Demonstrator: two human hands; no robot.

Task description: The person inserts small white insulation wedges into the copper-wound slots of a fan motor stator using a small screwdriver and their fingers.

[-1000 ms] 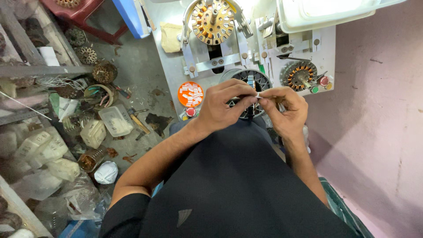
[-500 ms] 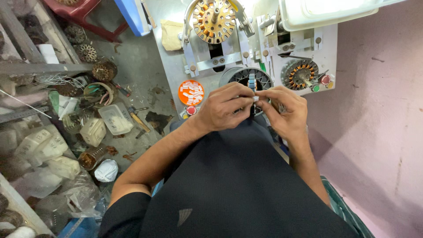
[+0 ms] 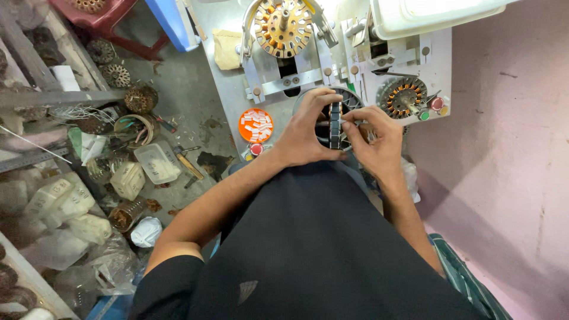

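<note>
The dark, round, slotted steel stator core (image 3: 336,123) stood on edge at the near edge of the grey metal workbench (image 3: 228,89), gripped from both sides: the left hand (image 3: 305,133) curled closed around its rim, the right hand (image 3: 376,139) pinched shut on its edge. It looked heavy, rigid and sharp-edged, best held by the outer rim. Just beside the left hand sat a round orange dish of small white pieces (image 3: 256,125), with a copper-wound stator (image 3: 403,98) near the right.

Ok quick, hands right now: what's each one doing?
Left hand: closed around the dark round stator core, gripping its edge.
Right hand: fingers pinched on the same core's rim.
</note>
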